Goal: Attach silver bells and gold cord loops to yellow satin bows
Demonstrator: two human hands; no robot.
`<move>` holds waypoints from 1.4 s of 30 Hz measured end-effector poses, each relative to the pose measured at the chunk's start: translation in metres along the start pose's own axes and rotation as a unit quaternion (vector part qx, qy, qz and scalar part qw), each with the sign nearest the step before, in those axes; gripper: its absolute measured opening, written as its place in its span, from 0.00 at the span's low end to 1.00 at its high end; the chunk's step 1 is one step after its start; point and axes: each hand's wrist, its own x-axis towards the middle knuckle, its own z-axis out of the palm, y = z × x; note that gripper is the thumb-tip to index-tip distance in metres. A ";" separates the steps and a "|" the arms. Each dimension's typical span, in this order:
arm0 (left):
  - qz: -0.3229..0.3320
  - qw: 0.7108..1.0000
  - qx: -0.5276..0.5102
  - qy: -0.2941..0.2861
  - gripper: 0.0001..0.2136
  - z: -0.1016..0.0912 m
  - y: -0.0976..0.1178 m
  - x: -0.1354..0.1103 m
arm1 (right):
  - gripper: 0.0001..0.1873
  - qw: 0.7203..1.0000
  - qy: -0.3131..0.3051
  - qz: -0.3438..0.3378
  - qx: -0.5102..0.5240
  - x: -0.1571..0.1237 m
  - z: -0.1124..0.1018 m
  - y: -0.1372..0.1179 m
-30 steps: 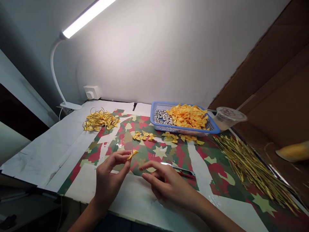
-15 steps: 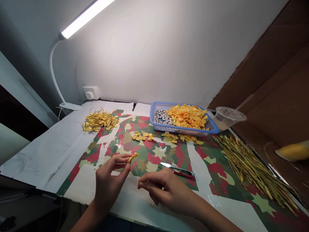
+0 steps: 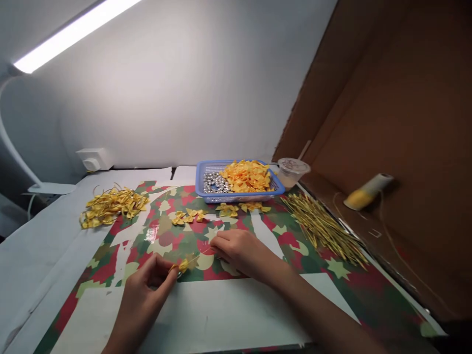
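My left hand [image 3: 143,297] pinches a small yellow ribbon bow [image 3: 183,265] between thumb and fingers, low over the patterned mat [image 3: 258,236]. A thin gold wire tie [image 3: 201,255] runs from the bow up to my right hand [image 3: 239,251]. The fingers of that hand are curled and closed on the tie's far end, resting on the mat. Whether the tie is wound round the bow cannot be made out.
A blue basket [image 3: 201,173] at the back holds yellow bows and silver bells. Loose bows [image 3: 190,215] lie in front of it. A heap of finished gold-tied bows [image 3: 110,205] sits at the left, gold ties [image 3: 322,228] at the right, beside a plastic cup [image 3: 292,170]. Cardboard wall [image 3: 387,123] stands right.
The view has swung right and down. My left hand has lowered the bow towards the mat. My right hand has moved forward over the scissors' spot and taken hold of a gold tie.
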 end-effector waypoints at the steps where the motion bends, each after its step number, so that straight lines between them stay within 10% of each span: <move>1: 0.008 1.000 0.025 0.000 0.15 0.000 -0.001 0.001 | 0.09 1.000 -0.005 -0.003 -0.010 0.001 -0.001 0.003; 13: 0.005 0.997 0.056 -0.053 0.18 0.006 0.002 -0.003 | 0.10 0.995 -0.015 -0.022 -0.093 0.003 -0.008 0.018; 19: 0.027 0.997 0.051 -0.052 0.21 0.007 -0.012 0.001 | 0.09 0.989 -0.025 0.102 -0.104 -0.021 -0.029 0.039; 26: 0.042 0.998 0.030 0.030 0.22 0.006 -0.014 0.001 | 0.08 0.908 -0.100 0.385 -0.132 -0.069 -0.069 0.085; 34: 0.021 0.998 -0.033 0.051 0.20 0.003 0.000 -0.008 | 0.10 0.849 -0.222 0.458 -0.141 -0.073 -0.070 0.096; 42: 0.019 0.996 -0.068 0.049 0.19 0.000 -0.005 -0.010 | 0.07 0.869 -0.181 0.437 -0.147 -0.070 -0.084 0.101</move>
